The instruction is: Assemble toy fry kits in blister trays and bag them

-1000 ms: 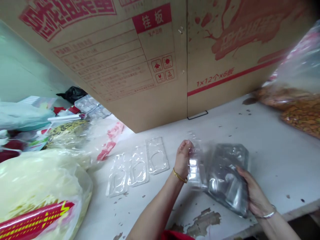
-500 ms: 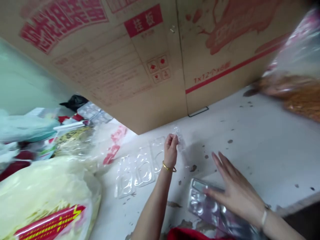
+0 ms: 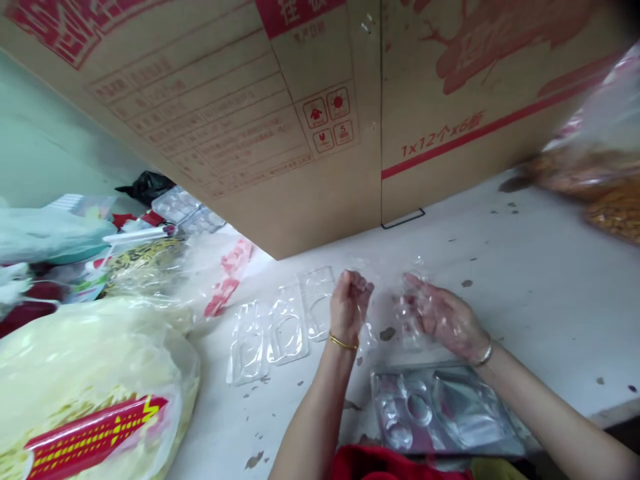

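My left hand [image 3: 350, 308], with a gold bangle, is closed with its fingers curled. Clear plastic shows around its fingertips, but what they grip is too blurred to tell. My right hand [image 3: 453, 327] is partly closed around a clear plastic blister shell [image 3: 413, 323], held upright above the table. To the left of my left hand, several clear blister shells stand in a row, among them one [image 3: 289, 330] in the middle and one [image 3: 249, 347] at the left end. Below my right hand, close to my body, lies a larger stack of moulded clear plastic trays [image 3: 425, 410].
A large printed cardboard box [image 3: 310, 173] stands at the back of the white table [image 3: 540, 300]. On the left are a big pale plastic bag [image 3: 115, 347] and a heap of wrappers. A bag with brown contents [image 3: 617, 207] sits at the right.
My right hand has moved up and left from the tray stack and now has a clear shell in it. My left hand stays by the row, its wrist turned slightly.
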Available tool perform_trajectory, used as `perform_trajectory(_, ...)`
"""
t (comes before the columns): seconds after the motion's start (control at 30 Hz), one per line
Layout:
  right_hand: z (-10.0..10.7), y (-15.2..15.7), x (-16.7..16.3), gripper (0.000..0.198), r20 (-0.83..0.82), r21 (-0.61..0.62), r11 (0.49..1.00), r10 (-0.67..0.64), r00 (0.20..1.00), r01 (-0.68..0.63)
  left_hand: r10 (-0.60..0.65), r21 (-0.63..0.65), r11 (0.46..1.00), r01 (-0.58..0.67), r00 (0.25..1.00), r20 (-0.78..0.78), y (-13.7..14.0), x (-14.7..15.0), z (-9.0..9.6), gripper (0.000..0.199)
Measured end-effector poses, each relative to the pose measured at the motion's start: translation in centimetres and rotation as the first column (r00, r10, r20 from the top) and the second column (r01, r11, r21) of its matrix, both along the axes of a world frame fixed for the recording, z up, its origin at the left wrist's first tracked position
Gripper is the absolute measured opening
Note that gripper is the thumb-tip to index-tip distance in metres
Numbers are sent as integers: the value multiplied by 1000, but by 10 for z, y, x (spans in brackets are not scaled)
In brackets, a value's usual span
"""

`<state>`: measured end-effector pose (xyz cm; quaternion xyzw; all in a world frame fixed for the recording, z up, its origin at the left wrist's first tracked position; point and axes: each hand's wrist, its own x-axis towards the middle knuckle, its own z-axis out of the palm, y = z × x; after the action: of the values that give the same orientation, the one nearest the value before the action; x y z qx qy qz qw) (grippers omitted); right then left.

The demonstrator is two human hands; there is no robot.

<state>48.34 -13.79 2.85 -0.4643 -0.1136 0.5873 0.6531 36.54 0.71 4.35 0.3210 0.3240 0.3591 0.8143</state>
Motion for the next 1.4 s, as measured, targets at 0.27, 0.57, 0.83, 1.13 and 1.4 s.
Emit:
perform_trajectory(0.27,-24,63,55,104,854,-511,827,459,245,233,9,-13,1000,-10,998,-66,45,-7,-49,36)
perform_trajectory(0.57,-6,50,24,83,952,-294,955,295,-77,22,304,428,897,-109,855,-420,46,-17,-71,50)
perform_trajectory(0.83,-13,-89,-47,117,899,-435,760,402,-177,-483,230,690,186,700,651,-723,-5,-34,-56,68)
perform_trajectory(1.13,-9,-100,-50,93,933,-359,917,346,-101,-176,341,432,3,902,406,-848,-10,-35,-60,77)
perform_trajectory(1.4,15,-152,-13,48,393,-398,823,-247,886,406,153,625,-105,774,633,-759,-11,42,-63,41)
